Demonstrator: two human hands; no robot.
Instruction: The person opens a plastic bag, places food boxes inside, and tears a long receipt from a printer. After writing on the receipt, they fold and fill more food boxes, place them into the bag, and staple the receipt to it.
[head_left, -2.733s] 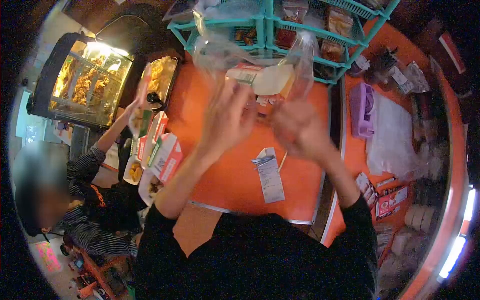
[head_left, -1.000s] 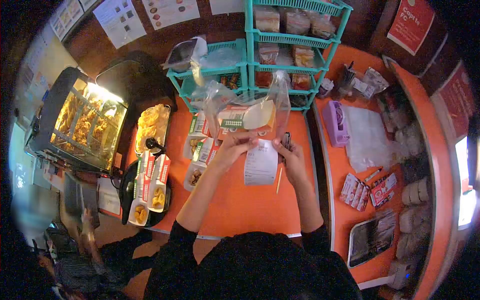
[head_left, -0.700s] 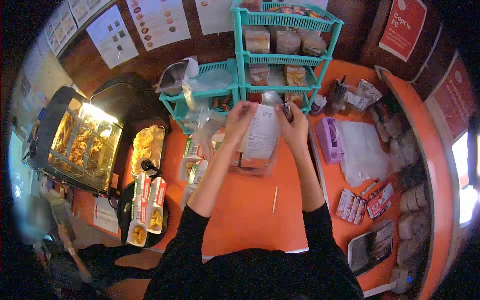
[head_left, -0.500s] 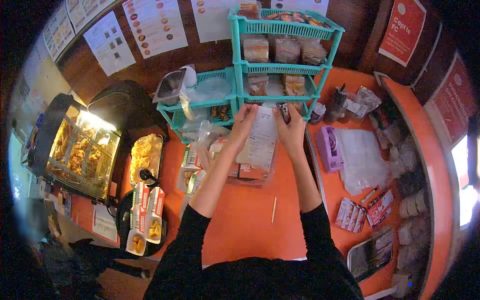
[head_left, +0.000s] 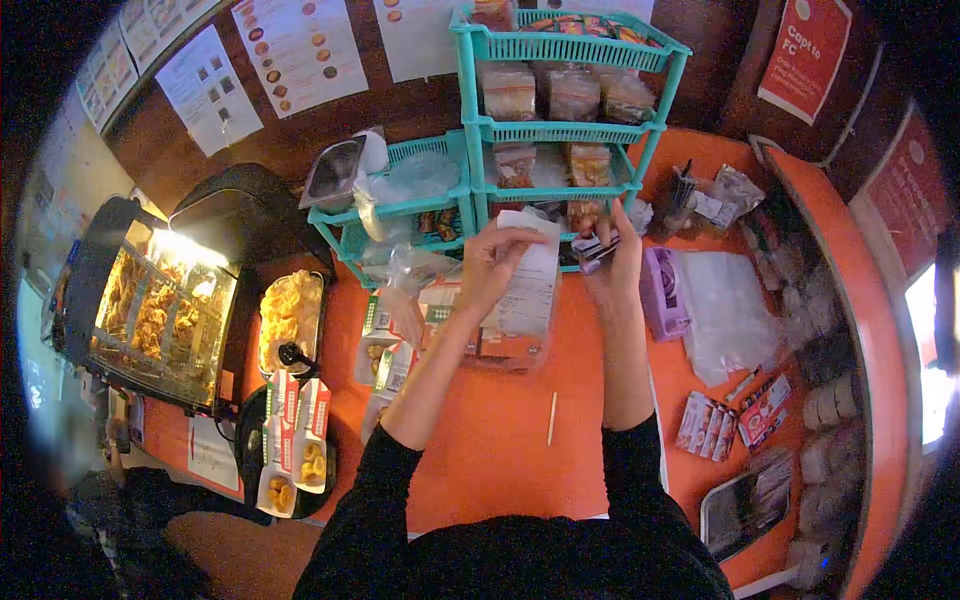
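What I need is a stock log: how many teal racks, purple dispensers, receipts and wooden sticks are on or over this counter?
Teal racks: 2
Purple dispenser: 1
Receipt: 1
Wooden stick: 1
Total: 5

Black long-sleeve top, sleeves pushed up to just below the elbows; left hand (head_left: 490, 262) and right hand (head_left: 620, 262) bare, no gloves.

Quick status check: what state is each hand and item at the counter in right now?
Left hand: raised, pinching the receipt.
Receipt: held upright above the bagged box.
Right hand: raised, gripping a stapler.
Stapler: held, blurred, beside the receipt.
Bagged box: lying on the counter in clear plastic.
Display warmer: lit, stocked.
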